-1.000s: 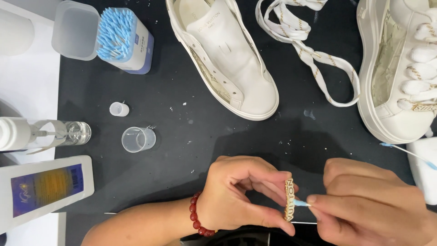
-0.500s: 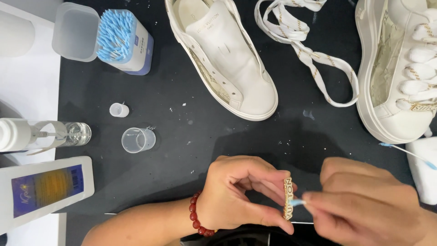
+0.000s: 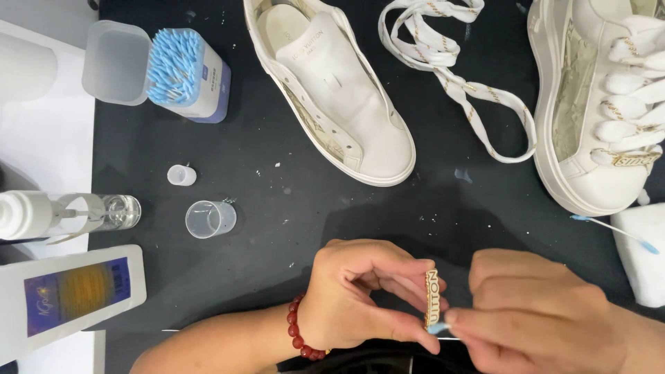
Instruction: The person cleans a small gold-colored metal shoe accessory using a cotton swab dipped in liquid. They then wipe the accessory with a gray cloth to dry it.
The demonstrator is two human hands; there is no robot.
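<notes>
Both hands met at the near edge of the black bench. Left hand (image 3: 360, 294), a red bead bracelet (image 3: 299, 334) on its wrist, pinched a small gold lettered metal plate (image 3: 431, 298) upright between thumb and fingers. Right hand (image 3: 537, 312) gripped a blue-tipped cotton swab (image 3: 438, 328), tip touching the plate's lower end. At the left edge lay a flat white package with a blue-and-yellow label (image 3: 66, 296). Near the far left corner stood an open box of blue cotton swabs (image 3: 181, 73). A small clear cup (image 3: 209, 219) looked empty.
</notes>
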